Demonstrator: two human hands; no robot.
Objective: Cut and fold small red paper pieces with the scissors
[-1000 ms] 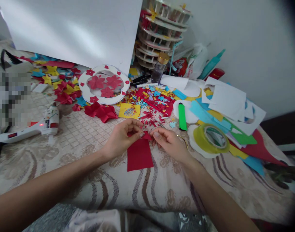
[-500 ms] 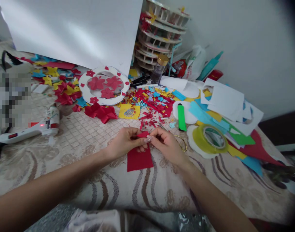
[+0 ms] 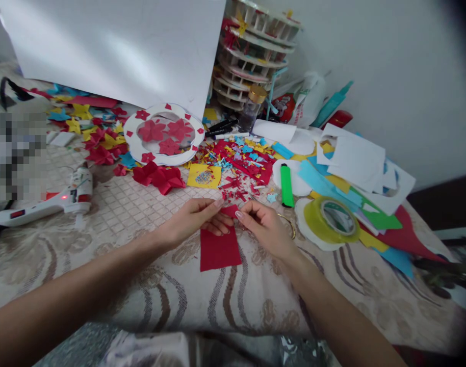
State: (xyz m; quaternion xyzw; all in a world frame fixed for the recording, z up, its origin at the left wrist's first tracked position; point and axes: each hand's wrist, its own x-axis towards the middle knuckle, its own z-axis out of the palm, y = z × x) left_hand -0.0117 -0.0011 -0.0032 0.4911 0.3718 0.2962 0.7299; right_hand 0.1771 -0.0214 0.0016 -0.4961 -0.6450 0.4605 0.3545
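Observation:
A red paper rectangle (image 3: pixel 219 250) lies on the patterned cloth (image 3: pixel 149 285) in front of me. Its far edge is folded up between both hands. My left hand (image 3: pixel 190 220) pinches that edge from the left, fingers closed on the paper. My right hand (image 3: pixel 265 229) pinches the same edge from the right, thumb and forefinger pressed on the fold. A gold ring-shaped scissor handle (image 3: pixel 288 227) shows just behind my right hand.
A white glue gun (image 3: pixel 49 201) lies at left. A white ring with red paper flowers (image 3: pixel 164 133), paper scraps (image 3: pixel 244 158), a green lighter (image 3: pixel 287 184), a yellow tape roll (image 3: pixel 332 218), coloured paper sheets (image 3: pixel 363 168) and a tiered organiser (image 3: pixel 256 51) crowd the back and right.
Both hands have kept hold of the red paper's far edge, folding it over toward me and then easing it back. The left fingers have stretched out slightly.

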